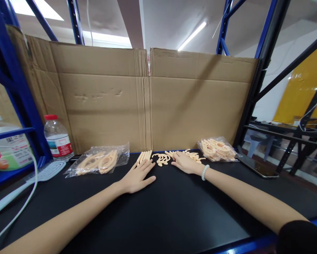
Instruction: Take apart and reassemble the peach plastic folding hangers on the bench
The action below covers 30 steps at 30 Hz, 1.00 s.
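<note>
My left hand (pixel 138 176) lies flat on the black tabletop, fingers spread and pointing away from me. Its fingertips reach the near ends of several pale wooden sticks (pixel 144 156) lined up side by side. My right hand (pixel 185 162), with a beaded bracelet (pixel 205 172) at the wrist, reaches into the other pale pieces with its fingers curled down. Whatever those fingers grip is too small to make out. Between the hands sits a small group of curved pale pieces (pixel 162 158). More thin pieces (pixel 194 155) lie behind and beside my right hand.
Clear plastic bags of pale pieces stand at the left (pixel 97 162) and right (pixel 217 149). A phone (pixel 257 165) lies far right. A hairbrush (pixel 46 171), a white cable (pixel 33 190) and a red-capped bottle (pixel 58 137) are at left. Cardboard (pixel 105 106) walls the back.
</note>
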Motion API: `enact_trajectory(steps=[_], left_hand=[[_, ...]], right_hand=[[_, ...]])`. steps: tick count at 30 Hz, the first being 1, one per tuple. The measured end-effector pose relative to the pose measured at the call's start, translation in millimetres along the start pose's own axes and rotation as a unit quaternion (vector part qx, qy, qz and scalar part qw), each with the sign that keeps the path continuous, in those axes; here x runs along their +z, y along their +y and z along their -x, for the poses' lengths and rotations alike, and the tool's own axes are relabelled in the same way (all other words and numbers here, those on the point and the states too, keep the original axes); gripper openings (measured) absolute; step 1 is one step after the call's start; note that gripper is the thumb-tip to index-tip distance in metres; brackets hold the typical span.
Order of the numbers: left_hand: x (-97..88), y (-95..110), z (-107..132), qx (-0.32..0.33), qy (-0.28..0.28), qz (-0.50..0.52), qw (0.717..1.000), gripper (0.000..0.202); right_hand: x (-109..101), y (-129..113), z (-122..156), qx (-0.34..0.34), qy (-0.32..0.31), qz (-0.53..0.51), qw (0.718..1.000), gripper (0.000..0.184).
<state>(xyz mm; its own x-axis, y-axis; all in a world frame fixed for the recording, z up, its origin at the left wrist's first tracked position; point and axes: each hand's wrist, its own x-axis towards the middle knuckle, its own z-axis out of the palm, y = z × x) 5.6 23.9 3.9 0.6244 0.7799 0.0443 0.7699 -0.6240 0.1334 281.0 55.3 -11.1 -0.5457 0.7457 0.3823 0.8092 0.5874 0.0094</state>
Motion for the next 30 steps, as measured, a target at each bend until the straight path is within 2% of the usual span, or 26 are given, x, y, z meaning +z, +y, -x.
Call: enact_trajectory(steps=[3, 6, 9, 11, 15, 17, 24, 30], left_hand=[[0.5, -0.7, 0.0, 0.005, 0.01, -0.002, 1.0, 0.07], [0.7, -1.3, -0.3, 0.006, 0.007, -0.011, 1.0, 0.07], [1.3, -1.9, -0.3, 0.004, 0.0, -0.017, 1.0, 0.071], [2.3, -2.8, -0.3, 0.006, 0.006, -0.016, 1.0, 0.07], [4.9, -5.7, -1.2, 0.011, 0.018, -0.008, 1.0, 0.069], [5.4, -6.5, -1.9, 0.014, 0.02, -0.007, 1.0, 0.068], [2.9, -4.1, -1.5, 0.007, 0.017, -0.001, 1.0, 0.07], [1.2, -4.8, -0.7, 0.012, 0.01, -0.011, 1.0, 0.069]], right_hand=[[-1.2, 7.2, -7.2, 0.012, 0.021, -0.006, 1.0, 0.02], [-13.3, 19.4, -5.3, 0.026, 0.055, -0.016, 0.998, 0.025], [-28.0, 38.4, 9.1, 0.031, 0.071, -0.03, 0.997, 0.03], [-32.2, 49.7, 24.1, 0.019, 0.057, -0.039, 0.997, 0.03], [-23.4, 58.8, 51.0, 0.0, 0.018, -0.047, 0.999, 0.045], [-16.3, 59.8, 56.2, 0.012, 0.015, -0.051, 0.999, 0.044], [-2.3, 72.2, 41.4, 0.073, 0.05, -0.067, 0.994, 0.023], [4.0, 76.8, 34.2, 0.073, 0.082, -0.076, 0.991, 0.018]])
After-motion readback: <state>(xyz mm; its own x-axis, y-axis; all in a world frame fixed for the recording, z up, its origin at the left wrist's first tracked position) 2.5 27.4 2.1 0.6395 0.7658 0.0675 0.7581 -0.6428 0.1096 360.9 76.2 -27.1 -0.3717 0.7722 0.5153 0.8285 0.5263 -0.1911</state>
